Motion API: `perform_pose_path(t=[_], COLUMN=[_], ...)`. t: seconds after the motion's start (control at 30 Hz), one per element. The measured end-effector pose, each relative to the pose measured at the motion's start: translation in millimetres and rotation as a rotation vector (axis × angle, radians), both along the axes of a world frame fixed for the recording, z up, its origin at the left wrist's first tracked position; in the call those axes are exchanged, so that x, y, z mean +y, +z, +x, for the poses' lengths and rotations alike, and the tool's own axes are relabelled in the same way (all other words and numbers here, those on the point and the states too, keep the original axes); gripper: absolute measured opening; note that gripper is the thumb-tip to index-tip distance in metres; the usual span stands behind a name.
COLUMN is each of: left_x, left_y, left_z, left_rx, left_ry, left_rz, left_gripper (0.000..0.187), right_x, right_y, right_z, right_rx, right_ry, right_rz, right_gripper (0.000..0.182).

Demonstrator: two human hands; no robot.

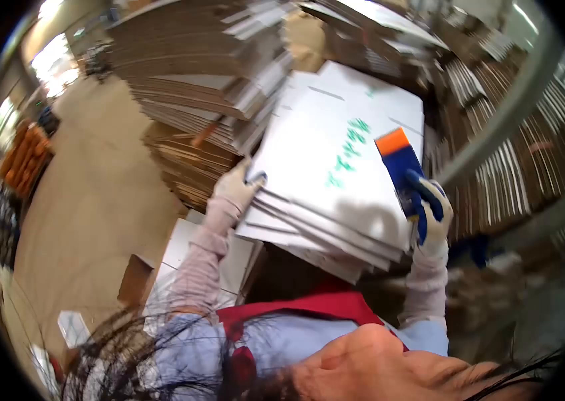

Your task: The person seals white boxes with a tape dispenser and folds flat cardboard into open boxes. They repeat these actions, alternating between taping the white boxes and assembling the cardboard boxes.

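Observation:
A stack of flat white cardboard sheets (309,144) lies in front of me, with green handwriting on the top one. At its left edge is my left hand (238,185), in a white glove with blue fingertips, its fingers closed on the cardboard edge. My right hand (433,212), gloved the same way, is wrapped round a blue block-shaped tool (401,162) with an orange end. That tool overlaps the right side of the top sheet in this view; its exact kind does not show.
Tall piles of folded brown cardboard (182,60) rise behind on the left, and more stacked cardboard (509,154) stands on the right. A grey pole (509,113) slants across the right side. Bare floor (79,200) runs along the left, near a brown carton flap (135,279).

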State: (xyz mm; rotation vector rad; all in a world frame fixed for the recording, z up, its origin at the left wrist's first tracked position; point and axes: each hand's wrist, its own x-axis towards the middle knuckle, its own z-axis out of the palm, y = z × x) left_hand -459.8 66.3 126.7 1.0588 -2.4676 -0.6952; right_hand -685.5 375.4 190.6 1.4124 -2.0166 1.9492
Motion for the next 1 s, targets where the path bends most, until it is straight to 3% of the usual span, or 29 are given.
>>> perform_pose_path(t=[0.03, 0.23, 0.33, 0.37, 0.4, 0.43, 0.47, 0.53, 0.57, 0.63, 0.7, 0.77, 0.83, 0.93, 0.97, 1.0], left_x=[6, 27, 33, 29, 30, 30, 27, 24, 26, 22, 18, 16, 17, 14, 12, 12], left_y=[-3, -20, -44, -63, -64, -64, -66, -73, -68, -83, -93, -87, -86, -88, -90, -88], left_z=[7, 25, 27, 25, 25, 25, 25, 24, 26, 23, 18, 21, 22, 22, 22, 25], left_rx=[0.018, 0.148, 0.372, 0.5, 0.52, 0.538, 0.54, 0.531, 0.559, 0.635, 0.678, 0.669, 0.665, 0.682, 0.682, 0.704], left_ry=[0.012, 0.018, 0.008, -0.02, -0.018, -0.02, -0.044, -0.072, -0.094, -0.128, -0.134, -0.188, -0.148, -0.168, -0.17, -0.178], left_rz=[-0.001, -0.027, 0.012, -0.109, 0.039, 0.19, 0.172, 0.102, 0.091, 0.117, -0.012, -0.025, 0.061, 0.131, 0.118, 0.284], left_gripper=[0.061, 0.052, 0.051, 0.051, 0.05, 0.05, 0.05, 0.049, 0.05, 0.051, 0.054, 0.055, 0.056, 0.056, 0.056, 0.055], right_x=[-10, -123, -218, -250, -293, -328, -363, -404, -430, -477, -477, -482, -432, -303, -254, -202], right_y=[2, 80, 149, 169, 186, 208, 225, 259, 266, 270, 266, 241, 226, 156, 132, 115], right_z=[-5, -7, 13, 20, 21, 25, 30, 62, 69, 69, 90, 82, 89, 80, 74, 69], right_rx=[-0.053, 0.5, 0.896, 0.968, 1.07, 1.134, 1.229, 1.27, 1.277, 1.262, 1.145, 1.095, 1.028, 1.214, 1.144, 0.932], right_ry=[0.084, 0.29, 0.087, 0.026, -0.077, -0.105, -0.223, -0.352, -0.359, -0.373, -0.501, -0.658, -0.443, -0.291, -0.252, -0.164], right_rz=[-0.038, -0.111, -0.218, -0.19, -0.2, -0.12, -0.069, 0.298, 0.29, 0.539, 0.603, 0.137, 0.02, -0.008, 0.062, 0.178], right_gripper=[0.048, 0.036, 0.035, 0.039, 0.041, 0.038, 0.038, 0.036, 0.036, 0.037, 0.038, 0.035, 0.045, 0.037, 0.036, 0.039])
